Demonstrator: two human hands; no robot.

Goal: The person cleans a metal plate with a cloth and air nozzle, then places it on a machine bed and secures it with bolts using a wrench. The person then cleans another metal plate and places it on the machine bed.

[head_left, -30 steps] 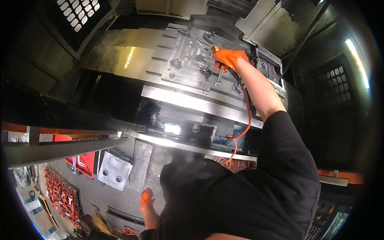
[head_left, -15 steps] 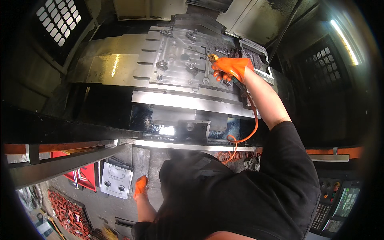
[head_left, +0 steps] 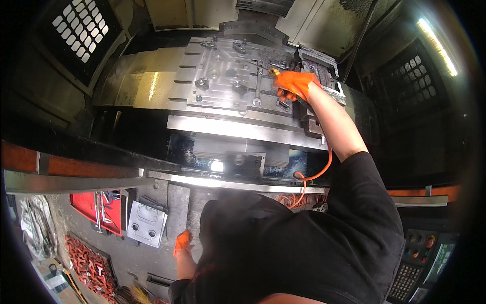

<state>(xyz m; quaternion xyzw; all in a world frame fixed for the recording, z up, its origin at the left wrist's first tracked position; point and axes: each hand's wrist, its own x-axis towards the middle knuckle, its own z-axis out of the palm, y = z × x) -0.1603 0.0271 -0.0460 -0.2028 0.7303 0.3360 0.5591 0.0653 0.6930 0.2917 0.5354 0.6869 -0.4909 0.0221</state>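
My right hand [head_left: 293, 85], in an orange rubber glove, is closed around an air blow gun. The gun's brass-coloured nozzle [head_left: 274, 72] points left over the machine bed; most of its body is hidden by the glove. An orange coiled hose [head_left: 324, 169] hangs below that forearm. Left of the nozzle lies a steel wrench [head_left: 258, 87]. Beyond it a flat metal plate [head_left: 217, 62] is held down by several dark clamps [head_left: 202, 83], with haze over it. My left hand [head_left: 182, 242], also orange-gloved, hangs low beside my body, its fingers too small to make out.
A vise-like metal block [head_left: 313, 124] stands at the bed's right end. The machine's front sill [head_left: 243, 186] crosses before my body. On the floor side, left, are a red tray [head_left: 111, 215] of tools and a grey plate [head_left: 147, 223]. A control panel [head_left: 412, 266] is at lower right.
My right hand and the blow gun have shifted slightly right, away from the wrench. The hose has swung right. My view has turned a little; my left hand still hangs low.
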